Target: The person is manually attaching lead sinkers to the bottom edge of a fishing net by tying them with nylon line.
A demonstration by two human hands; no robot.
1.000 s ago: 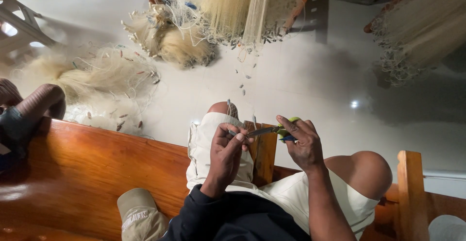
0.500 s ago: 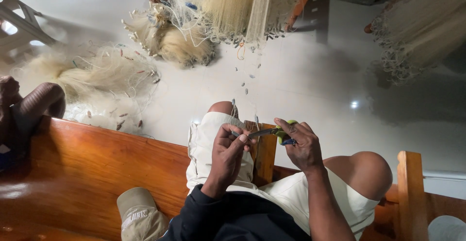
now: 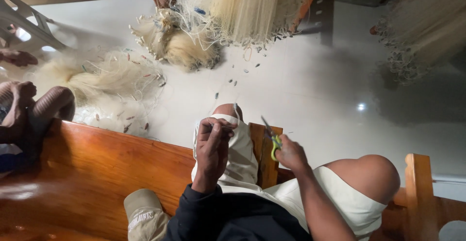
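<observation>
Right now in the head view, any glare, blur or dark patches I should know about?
Head view: a small bright glare spot on the pale floor; dim at the right edge, where the hanging net casts a broad shadow; the wooden bench shows a soft sheen; left hand and right hand with the scissors are fairly sharp; wide-angle lens bends the edges.

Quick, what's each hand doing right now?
Left hand: closed, pinching a thin line.
Right hand: closed, holding small scissors.

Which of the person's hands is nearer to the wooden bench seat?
Left. The left hand hangs over the knee right beside the wooden bench seat; the right hand, holding small scissors, is farther off, past the upright wooden post.
</observation>
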